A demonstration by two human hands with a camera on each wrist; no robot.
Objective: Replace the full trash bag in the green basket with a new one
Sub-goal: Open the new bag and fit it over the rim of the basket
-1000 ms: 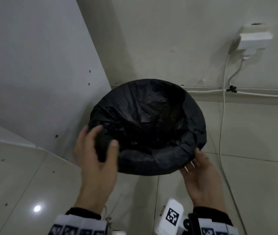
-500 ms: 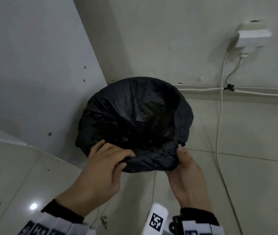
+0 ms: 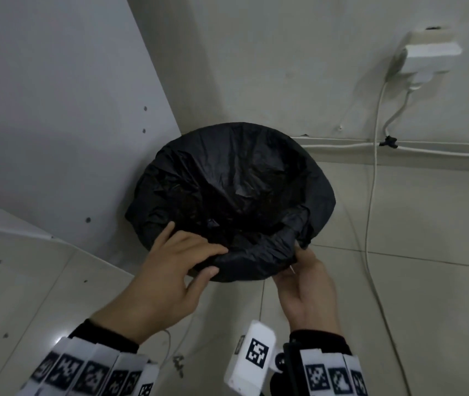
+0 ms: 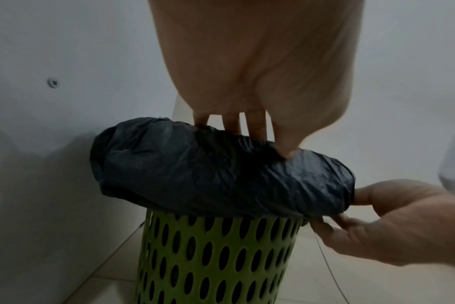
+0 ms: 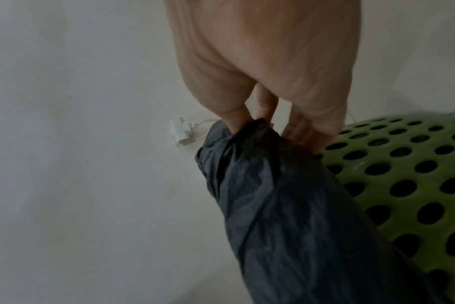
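The black trash bag [image 3: 227,192] lines my green basket [image 4: 216,257], its edge rolled over the rim, in the corner by the white panel [image 3: 56,110] on the left. My left hand [image 3: 170,275] grips the near fold, fingers over the top. My right hand [image 3: 307,287] pinches the fold at the near right. A white cable [image 3: 370,195] runs down the far wall.
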